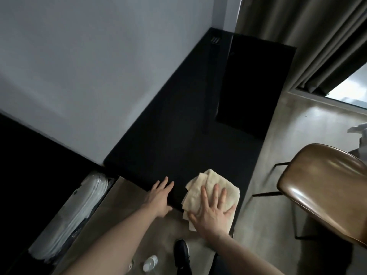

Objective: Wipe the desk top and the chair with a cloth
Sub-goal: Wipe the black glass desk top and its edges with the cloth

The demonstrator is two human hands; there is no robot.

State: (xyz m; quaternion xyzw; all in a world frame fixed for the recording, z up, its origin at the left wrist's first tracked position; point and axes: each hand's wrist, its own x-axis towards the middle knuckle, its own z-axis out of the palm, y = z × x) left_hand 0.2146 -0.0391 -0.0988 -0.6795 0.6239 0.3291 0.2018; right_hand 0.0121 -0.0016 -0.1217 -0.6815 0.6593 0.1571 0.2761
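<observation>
1. Right hand [211,210] lay flat with its fingers spread, pressing a crumpled beige cloth [210,193] onto the near end of the black worktop [178,120]; part of the cloth hung over the near edge.
2. Left hand [159,197] rested just left of the cloth, fingers straight and close together, their tips on the worktop's near edge, holding nothing.
3. A brown chair [325,187] with a glossy seat and thin black legs stood to the right, apart from the worktop, on a grey floor [282,135].
4. A white wall [79,76] ran along the worktop's left side, and a curtain [307,26] hung at the far right.
5. On the floor below, 1 dark shoe [181,253] and a clear bottle [150,262] showed between the forearms.
</observation>
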